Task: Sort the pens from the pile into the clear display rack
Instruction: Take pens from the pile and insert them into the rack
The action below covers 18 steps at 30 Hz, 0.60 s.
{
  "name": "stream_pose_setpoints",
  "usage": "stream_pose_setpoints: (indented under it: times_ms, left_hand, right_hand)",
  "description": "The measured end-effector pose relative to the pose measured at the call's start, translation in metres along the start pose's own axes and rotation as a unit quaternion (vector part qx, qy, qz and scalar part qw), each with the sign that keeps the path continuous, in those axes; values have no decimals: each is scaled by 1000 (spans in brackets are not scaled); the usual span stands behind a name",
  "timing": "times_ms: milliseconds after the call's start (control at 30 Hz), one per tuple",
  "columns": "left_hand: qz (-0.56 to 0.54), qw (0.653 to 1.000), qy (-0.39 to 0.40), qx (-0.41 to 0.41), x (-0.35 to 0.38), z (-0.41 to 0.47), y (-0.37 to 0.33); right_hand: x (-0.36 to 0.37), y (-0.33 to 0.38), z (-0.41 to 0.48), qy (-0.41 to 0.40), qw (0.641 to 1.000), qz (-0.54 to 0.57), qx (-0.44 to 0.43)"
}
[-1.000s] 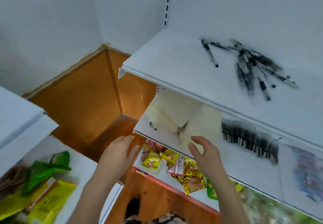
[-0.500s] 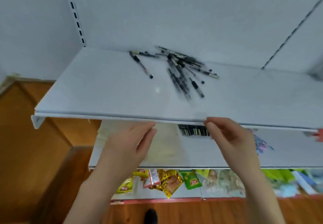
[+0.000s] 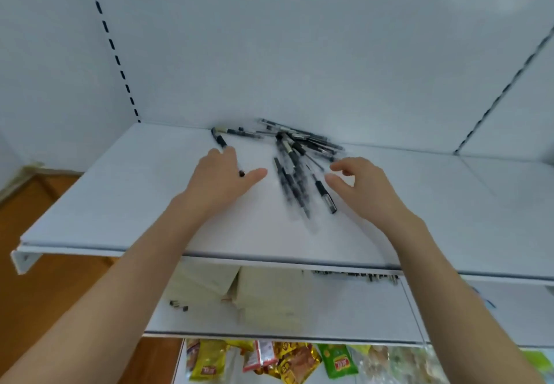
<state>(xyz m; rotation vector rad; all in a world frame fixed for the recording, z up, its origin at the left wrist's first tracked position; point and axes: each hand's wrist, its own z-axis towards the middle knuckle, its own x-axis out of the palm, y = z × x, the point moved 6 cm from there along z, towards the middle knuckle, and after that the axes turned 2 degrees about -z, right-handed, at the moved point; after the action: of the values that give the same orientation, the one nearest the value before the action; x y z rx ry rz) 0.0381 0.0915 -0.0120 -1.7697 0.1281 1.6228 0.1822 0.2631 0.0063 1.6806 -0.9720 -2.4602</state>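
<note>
A loose pile of black pens (image 3: pixel 295 158) lies near the back of the white top shelf (image 3: pixel 120 197). One separate pen (image 3: pixel 221 140) lies to the left of the pile, partly under my left hand. My left hand (image 3: pixel 223 178) rests flat over that pen, fingers apart, its thumb pointing toward the pile. My right hand (image 3: pixel 358 187) hovers just right of the pile, fingers curled and apart, holding nothing. One pen (image 3: pixel 325 196) lies close to its thumb. No clear display rack can be made out.
On the shelf below sit cream boxes (image 3: pixel 263 296), a row of dark pens (image 3: pixel 356 275) and small black caps (image 3: pixel 179 305). Snack packets (image 3: pixel 269 359) fill the lowest shelf. A slotted upright (image 3: pixel 112 45) runs up the back wall. A wooden floor shows at left.
The view has swung up and to the right onto the top shelf. Both hands rose from below the shelf edge and now reach over it, on either side of the pen pile.
</note>
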Motion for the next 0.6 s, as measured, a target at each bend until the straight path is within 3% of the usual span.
stream_pose_setpoints:
  times_ms: [167,267,600]
  left_hand:
    - [36,999,20,13,20,13,-32]
    - [72,997,12,23,28,15,-44]
    - [53,997,-8,63,32,12,-59]
  right_hand:
    - [20,-17,39,65,994,-84,13]
    - [21,-12,45,60,990,-128,-9]
    - [23,-3,42,112,991,-77,7]
